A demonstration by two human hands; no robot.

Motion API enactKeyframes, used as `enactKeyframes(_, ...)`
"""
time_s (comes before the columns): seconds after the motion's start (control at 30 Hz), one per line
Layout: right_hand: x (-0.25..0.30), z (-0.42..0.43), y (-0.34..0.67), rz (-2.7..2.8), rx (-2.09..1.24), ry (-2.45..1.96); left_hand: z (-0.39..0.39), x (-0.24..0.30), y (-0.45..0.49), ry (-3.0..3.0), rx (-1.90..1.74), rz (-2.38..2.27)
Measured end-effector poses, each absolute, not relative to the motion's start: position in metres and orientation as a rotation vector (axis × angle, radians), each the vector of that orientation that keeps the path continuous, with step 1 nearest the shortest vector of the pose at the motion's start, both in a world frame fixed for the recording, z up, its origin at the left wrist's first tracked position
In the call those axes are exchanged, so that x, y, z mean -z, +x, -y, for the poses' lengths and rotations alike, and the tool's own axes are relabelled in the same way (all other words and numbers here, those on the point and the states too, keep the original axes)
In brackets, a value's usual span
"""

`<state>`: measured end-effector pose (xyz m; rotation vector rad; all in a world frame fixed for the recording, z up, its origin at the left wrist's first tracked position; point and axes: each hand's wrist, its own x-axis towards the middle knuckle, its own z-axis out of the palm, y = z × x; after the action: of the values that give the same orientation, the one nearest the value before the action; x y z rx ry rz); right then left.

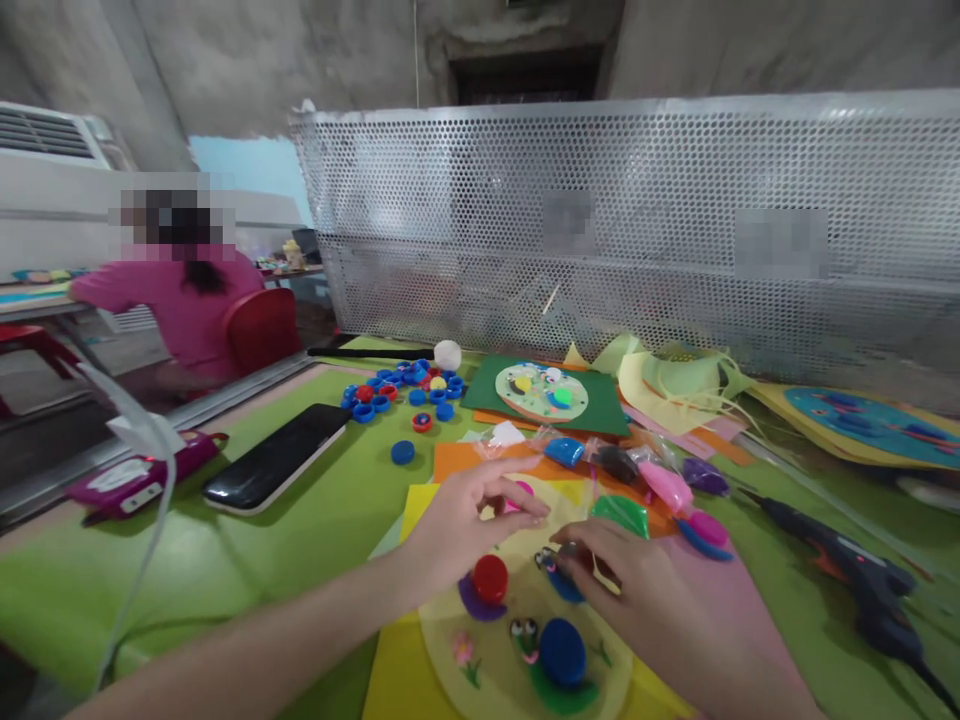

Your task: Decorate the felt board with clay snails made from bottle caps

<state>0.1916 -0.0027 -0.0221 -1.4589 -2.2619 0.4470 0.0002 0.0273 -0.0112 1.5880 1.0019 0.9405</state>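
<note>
A cream paper disc (442,640) lies on yellow card (390,640), decorated with clay and bottle-cap snails. One snail has a red cap (490,579) on a purple body; a bigger one has a blue cap (562,652) on green clay, with bulging eyes. My left hand (469,510) hovers over the disc's far part, fingers apart and curved, near a pink round piece (519,495). My right hand (622,570) has its fingers curled round a small blue clay snail (561,586); they partly cover its shell. A pink clay flower (463,650) sits at lower left.
Bottle caps (403,453) and a phone (277,455) lie left. Bagged clay (664,487) borders the card. A glue gun (847,560) rests right. A finished snail card (480,385) stands behind, before a perforated metal screen (637,230). A person in pink (172,300) sits far left.
</note>
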Motion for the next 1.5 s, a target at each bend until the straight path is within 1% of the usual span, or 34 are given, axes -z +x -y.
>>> enactKeyframes(0.23, 0.023, 0.0, 0.193, 2.229, -0.473, -1.457, -0.025, 0.011, 0.002, 1.408, -0.963, -0.897)
enactKeyframes(0.4, 0.025, 0.006, 0.19, 2.27, -0.51, -1.406, -0.022, 0.01, 0.001, 1.42, -0.952, -0.848)
enactKeyframes(0.9, 0.023, 0.006, 0.191, 2.314, -0.363, -1.307, -0.02, 0.009, 0.002, 1.397, -0.889, -0.895)
enactKeyframes(1.2, 0.022, 0.009, 0.189, 2.329, -0.43, -1.271, -0.02, 0.008, 0.002, 1.465, -0.887, -0.896)
enactKeyframes(1.5, 0.023, 0.009, 0.19, 2.36, -0.28, -1.22, -0.015, 0.008, 0.004, 1.469, -0.82, -0.867)
